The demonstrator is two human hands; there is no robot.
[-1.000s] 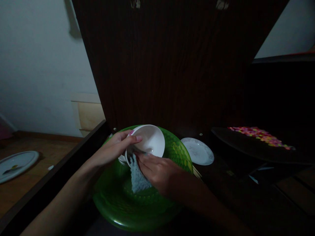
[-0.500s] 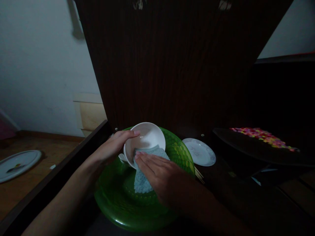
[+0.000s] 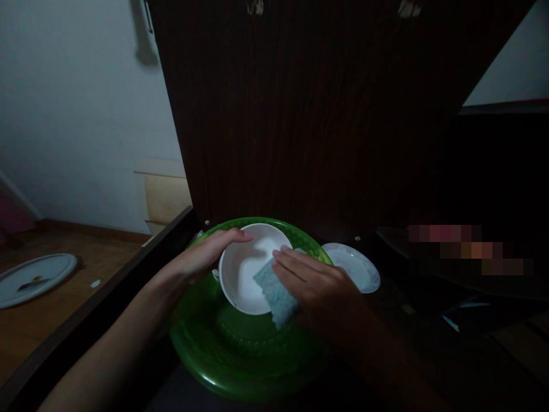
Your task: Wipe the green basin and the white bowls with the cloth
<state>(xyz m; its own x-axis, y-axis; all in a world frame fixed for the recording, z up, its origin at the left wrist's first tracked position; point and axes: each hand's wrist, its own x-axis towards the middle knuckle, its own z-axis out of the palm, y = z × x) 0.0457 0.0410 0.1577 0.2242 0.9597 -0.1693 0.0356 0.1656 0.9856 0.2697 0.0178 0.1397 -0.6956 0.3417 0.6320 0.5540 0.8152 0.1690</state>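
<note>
A white bowl (image 3: 244, 274) is tilted with its inside facing me, above a green basin (image 3: 206, 360). My left hand (image 3: 210, 249) grips it at the left rim, thumb over the edge and the other fingers hidden behind. In my right hand (image 3: 317, 286) is a light blue cloth (image 3: 278, 294), pressed under the fingers against the bowl's right side. Part of the cloth hangs down below the bowl's rim. Behind the bowl's left side, a small white piece of something (image 3: 215, 274) peeks out, mostly hidden.
A white patterned plate (image 3: 358, 268) lies right of the basin. Behind rises a dark wooden panel (image 3: 300, 126). A dark raised edge (image 3: 107, 292) runs along the left. On the floor beyond lies a white oval lid or tray (image 3: 40, 280). A blurred-out patch (image 3: 458, 246) sits at the right.
My right hand has moved the cloth from the bowl's lower middle to its right side, uncovering more of the inside. The bowl now sits slightly lower and faces me more.
</note>
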